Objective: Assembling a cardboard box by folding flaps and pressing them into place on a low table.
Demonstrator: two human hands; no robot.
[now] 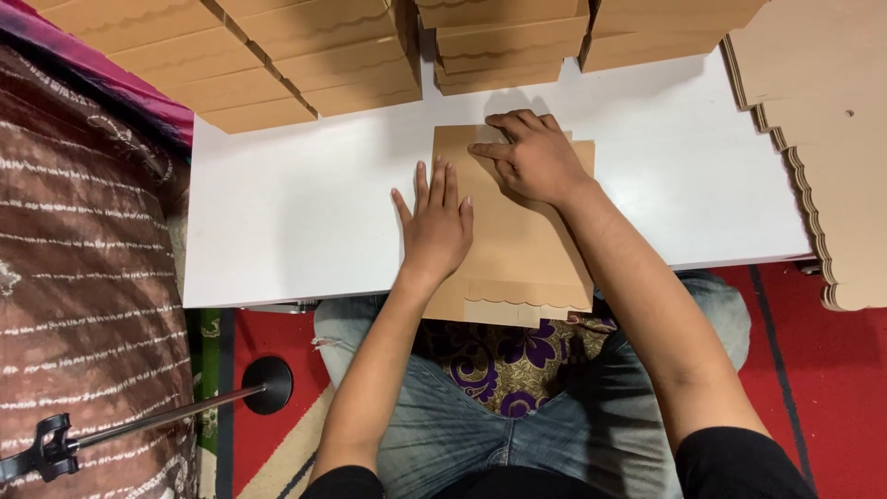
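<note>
A flat brown cardboard box blank [522, 249] with a scalloped flap edge lies on the white table [286, 212], its near end hanging over the front edge. My left hand [434, 222] rests flat on the blank's left side, fingers spread and pointing away from me. My right hand [531, 157] presses on the far end of the blank, fingers curled, index finger pointing left along a fold. Neither hand grips anything.
Rows of folded brown cardboard boxes [305, 55] line the table's far edge. A stack of flat scalloped cardboard blanks [822, 139] sits at the right. A patterned brown cloth [83, 277] and a black stand [139, 420] are at the left, over red carpet [813, 342].
</note>
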